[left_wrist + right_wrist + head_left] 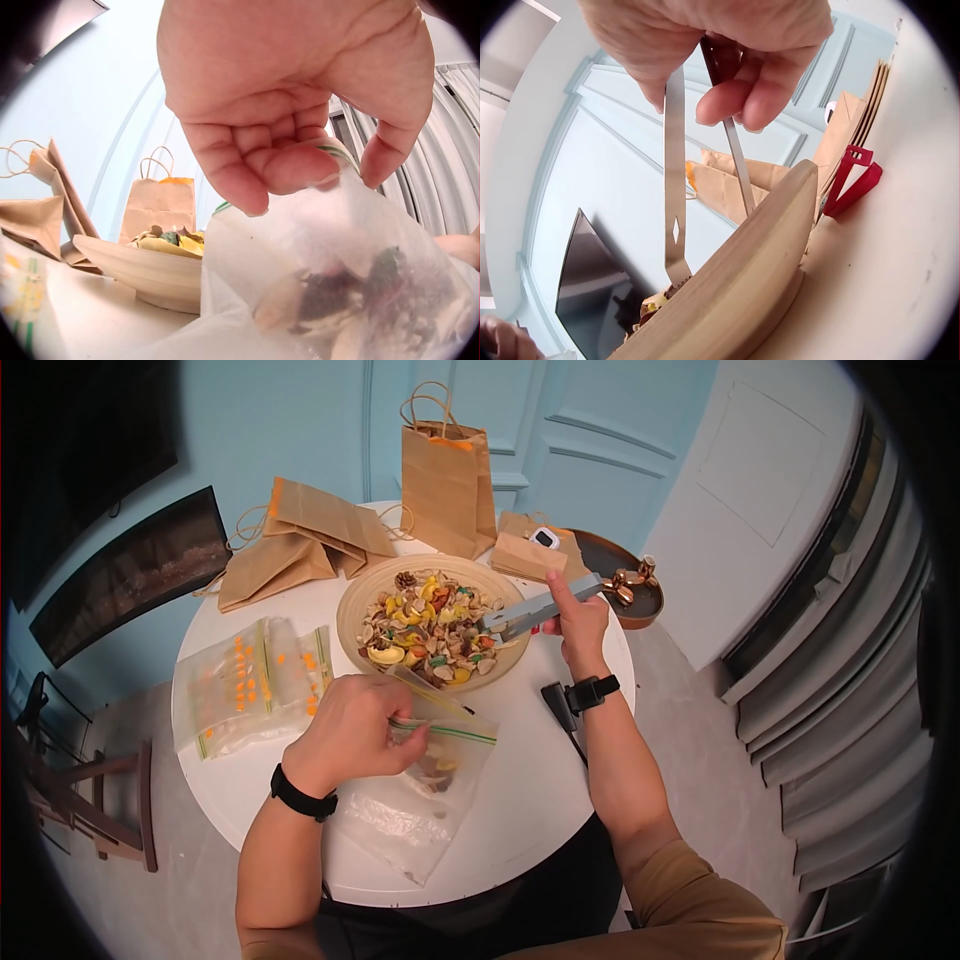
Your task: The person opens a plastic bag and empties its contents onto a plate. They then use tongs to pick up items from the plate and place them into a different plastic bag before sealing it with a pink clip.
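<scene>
My left hand (350,730) pinches the green-striped top edge of a clear zip bag (400,825) at the table's front. Some dried pieces show through the bag's plastic, dark and pale in the left wrist view. In my right hand (582,625) are metal tongs (525,615), gripped near their upper end. Their tips reach into a round wooden bowl (349,585) heaped with potpourri (430,622) of brown, yellow, green and orange pieces. The right wrist view shows the two tong arms (675,165) spread apart, the tips partly hidden behind the bowl's rim.
More zip bags (235,695) with orange print lie at the left. Brown paper bags stand (445,495) and lie (325,520) behind the bowl. A small white device (545,538) rests on folded paper bags (525,557). A red clip (859,187) and a black cabled device (558,707) sit at the right.
</scene>
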Available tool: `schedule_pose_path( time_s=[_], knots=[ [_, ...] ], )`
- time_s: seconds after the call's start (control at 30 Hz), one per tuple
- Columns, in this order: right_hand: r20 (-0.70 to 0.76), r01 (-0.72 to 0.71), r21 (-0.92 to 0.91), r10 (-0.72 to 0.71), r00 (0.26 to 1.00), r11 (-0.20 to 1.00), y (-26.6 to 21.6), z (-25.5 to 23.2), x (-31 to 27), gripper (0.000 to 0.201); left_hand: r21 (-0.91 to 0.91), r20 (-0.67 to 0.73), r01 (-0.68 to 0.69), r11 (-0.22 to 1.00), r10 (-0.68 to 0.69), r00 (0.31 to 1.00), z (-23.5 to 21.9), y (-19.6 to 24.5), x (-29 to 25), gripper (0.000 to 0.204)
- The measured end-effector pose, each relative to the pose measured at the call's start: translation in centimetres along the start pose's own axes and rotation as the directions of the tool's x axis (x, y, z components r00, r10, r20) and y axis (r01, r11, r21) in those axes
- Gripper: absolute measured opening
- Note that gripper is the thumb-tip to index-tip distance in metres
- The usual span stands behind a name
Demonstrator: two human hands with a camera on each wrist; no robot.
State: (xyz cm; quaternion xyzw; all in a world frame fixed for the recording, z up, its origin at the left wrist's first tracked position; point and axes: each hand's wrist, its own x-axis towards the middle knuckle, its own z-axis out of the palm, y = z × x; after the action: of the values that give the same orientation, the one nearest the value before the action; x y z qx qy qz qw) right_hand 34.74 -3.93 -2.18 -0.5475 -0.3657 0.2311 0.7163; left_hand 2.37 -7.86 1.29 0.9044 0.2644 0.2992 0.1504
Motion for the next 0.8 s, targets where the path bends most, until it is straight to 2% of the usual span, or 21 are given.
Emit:
schedule_pose_path(
  time_s=[0.13,0.37,0.57,0.63,0.8],
  knots=[
    [0.016,-0.021,-0.032,0.022,1.000,0.999,-0.2,0.2,-0.3,0.047,-0.008,0.020,0.038,0.999,-0.038,0.999,0.0,0.1,-0.1,0.025],
    [0.063,-0.121,-0.079,0.126,0.990,0.990,0.3,0.1,0.1,0.053,0.005,-0.034,-0.034,0.999,0.034,0.999,0.4,-0.3,0.0,0.030],
    [0.085,-0.218,0.049,0.213,0.973,0.975,1.1,0.2,0.4,0.059,-0.003,-0.015,-0.010,1.000,0.010,1.000,0.4,-0.3,-0.2,0.028],
    [0.102,-0.214,0.061,0.207,0.973,0.975,1.2,0.2,0.4,0.059,-0.007,0.013,0.026,1.000,-0.026,1.000,0.2,0.0,-0.1,0.025],
    [0.085,-0.209,0.015,0.207,0.975,0.978,0.9,0.2,0.3,0.056,-0.012,-0.015,-0.006,1.000,0.006,1.000,0.4,-0.3,-0.1,0.029]
  ],
)
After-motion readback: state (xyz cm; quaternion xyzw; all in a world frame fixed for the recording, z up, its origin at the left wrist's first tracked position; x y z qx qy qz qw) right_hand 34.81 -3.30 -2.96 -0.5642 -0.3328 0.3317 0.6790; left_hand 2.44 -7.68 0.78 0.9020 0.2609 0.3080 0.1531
